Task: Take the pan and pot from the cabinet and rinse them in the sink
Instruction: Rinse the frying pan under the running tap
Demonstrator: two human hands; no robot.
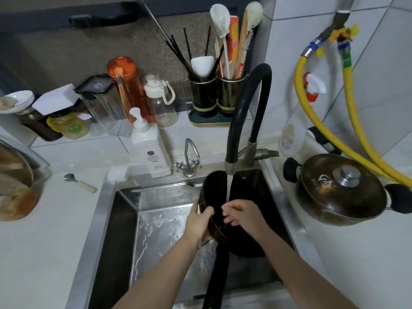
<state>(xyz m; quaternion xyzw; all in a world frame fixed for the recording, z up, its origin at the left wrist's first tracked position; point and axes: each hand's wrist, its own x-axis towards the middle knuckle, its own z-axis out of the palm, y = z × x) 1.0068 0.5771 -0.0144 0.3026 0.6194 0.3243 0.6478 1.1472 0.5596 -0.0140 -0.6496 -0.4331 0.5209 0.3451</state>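
A black pan (245, 190) is tilted on its edge in the steel sink (124, 219), right under the black faucet (245, 121). Water runs from the spout onto the pan's inside. My left hand (199, 221) grips the pan's near rim, where the long black handle (217, 275) points toward me. My right hand (242, 214) rests on the pan's inner surface with bent fingers, in the stream. The dark lidded pot (338, 190) stands on the counter right of the sink, with black side handles.
A white pump bottle (149, 146) and a small tap (189, 159) stand behind the sink. Bottles and jars line the back left, a utensil holder (216, 97) the back middle. A spoon (80, 182) and a glass bowl (20, 186) lie left. Yellow hoses (352, 121) hang at right.
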